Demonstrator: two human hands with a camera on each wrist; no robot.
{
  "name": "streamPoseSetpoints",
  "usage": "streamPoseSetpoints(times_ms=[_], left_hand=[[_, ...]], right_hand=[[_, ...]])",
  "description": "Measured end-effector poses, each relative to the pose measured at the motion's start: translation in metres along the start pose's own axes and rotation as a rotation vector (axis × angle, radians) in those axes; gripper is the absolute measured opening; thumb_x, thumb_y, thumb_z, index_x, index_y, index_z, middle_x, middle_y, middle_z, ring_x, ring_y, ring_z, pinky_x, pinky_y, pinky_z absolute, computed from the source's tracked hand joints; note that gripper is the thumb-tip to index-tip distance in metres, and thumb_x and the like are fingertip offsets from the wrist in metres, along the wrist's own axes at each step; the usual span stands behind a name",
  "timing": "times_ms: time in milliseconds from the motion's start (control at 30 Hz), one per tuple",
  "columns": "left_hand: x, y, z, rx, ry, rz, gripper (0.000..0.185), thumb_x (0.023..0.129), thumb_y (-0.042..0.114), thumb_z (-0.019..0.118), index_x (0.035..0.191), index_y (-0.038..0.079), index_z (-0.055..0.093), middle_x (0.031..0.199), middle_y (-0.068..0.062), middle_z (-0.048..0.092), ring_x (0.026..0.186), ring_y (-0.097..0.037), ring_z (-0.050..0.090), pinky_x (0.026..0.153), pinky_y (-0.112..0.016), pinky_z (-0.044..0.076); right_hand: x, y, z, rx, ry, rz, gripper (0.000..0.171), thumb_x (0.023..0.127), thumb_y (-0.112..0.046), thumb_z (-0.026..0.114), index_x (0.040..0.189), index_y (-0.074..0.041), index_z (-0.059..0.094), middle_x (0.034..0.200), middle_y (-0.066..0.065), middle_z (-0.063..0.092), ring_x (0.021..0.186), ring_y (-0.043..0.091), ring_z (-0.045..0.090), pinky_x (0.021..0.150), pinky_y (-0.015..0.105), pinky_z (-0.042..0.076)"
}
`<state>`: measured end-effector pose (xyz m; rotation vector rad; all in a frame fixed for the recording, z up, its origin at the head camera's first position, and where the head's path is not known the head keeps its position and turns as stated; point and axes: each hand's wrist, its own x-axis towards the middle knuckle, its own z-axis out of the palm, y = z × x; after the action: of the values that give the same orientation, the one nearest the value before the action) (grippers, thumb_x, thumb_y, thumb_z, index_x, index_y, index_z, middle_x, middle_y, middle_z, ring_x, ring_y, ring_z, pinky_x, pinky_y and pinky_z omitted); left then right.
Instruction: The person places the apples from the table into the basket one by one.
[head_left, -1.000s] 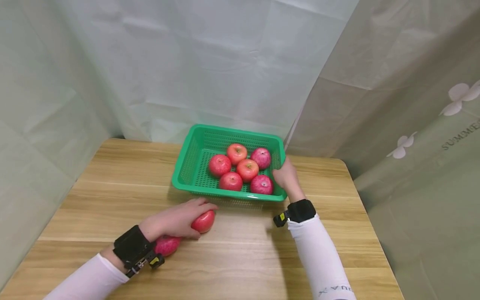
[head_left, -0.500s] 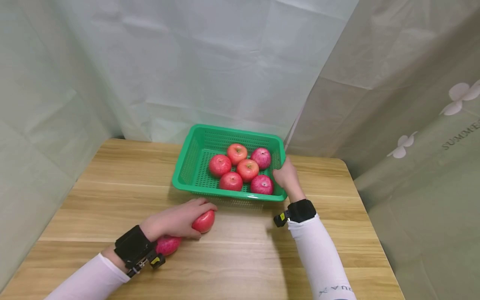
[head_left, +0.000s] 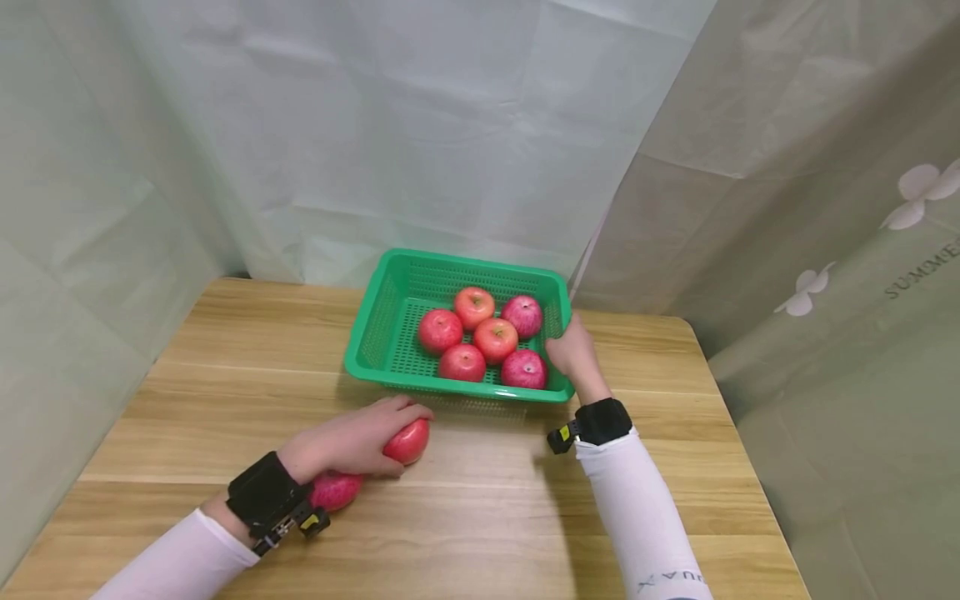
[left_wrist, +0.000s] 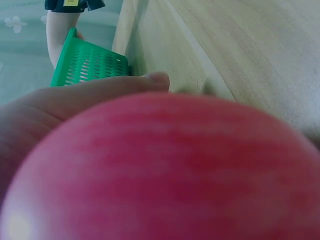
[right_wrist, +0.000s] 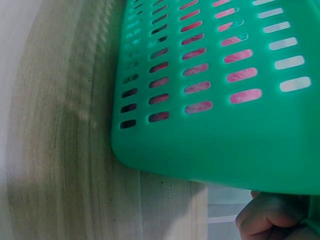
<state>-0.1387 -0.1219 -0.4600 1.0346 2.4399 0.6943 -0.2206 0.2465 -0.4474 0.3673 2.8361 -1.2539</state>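
Observation:
A green slotted basket (head_left: pixel 390 300) stands at the back of the wooden table (head_left: pixel 487 508) with several red apples (head_left: pixel 480 337) in it. My right hand (head_left: pixel 573 352) grips the basket's right rim; the right wrist view shows the basket wall (right_wrist: pixel 210 125) close up with curled fingers (right_wrist: pixel 267 220) under the rim. In front of the basket my left hand (head_left: pixel 352 439) lies over a red apple (head_left: pixel 409 442) on the table, fingers curled round it. A second apple (head_left: pixel 333 490) lies by that wrist. The left wrist view is filled by a red apple (left_wrist: pixel 165 170), with the basket (left_wrist: pixel 87 62) beyond.
Pale curtains hang close behind and on both sides of the table. The table's right corner (head_left: pixel 686 329) is rounded, just beyond the basket. Bare wood stretches to the left (head_left: pixel 225 367) and along the front edge.

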Motion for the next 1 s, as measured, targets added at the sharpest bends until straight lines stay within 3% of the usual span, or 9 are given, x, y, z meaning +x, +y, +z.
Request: streamPoseSetpoints(times_ms=[800,1000], left_hand=[[-0.009,0.001,-0.007,0.007,0.061,0.008,0.081,0.084,0.019,0.092,0.152,0.009,0.049,0.142,-0.006,0.055,0.127,-0.024,0.054,0.103,-0.050,0.052],[-0.014,0.005,-0.012,0.010,0.071,0.036,0.077,0.083,0.018,0.093,0.147,0.009,0.051,0.136,-0.002,0.056,0.122,-0.020,0.055,0.098,-0.047,0.055]], right_hand=[[0.002,0.000,0.001,0.010,-0.005,0.024,0.061,0.096,-0.008,0.058,0.153,0.004,0.037,0.144,0.029,0.055,0.136,0.045,0.051,0.109,0.060,0.047],[0.001,0.000,0.001,0.005,-0.003,0.033,0.063,0.096,-0.009,0.059,0.153,0.003,0.037,0.143,0.029,0.055,0.135,0.045,0.052,0.108,0.059,0.048]])
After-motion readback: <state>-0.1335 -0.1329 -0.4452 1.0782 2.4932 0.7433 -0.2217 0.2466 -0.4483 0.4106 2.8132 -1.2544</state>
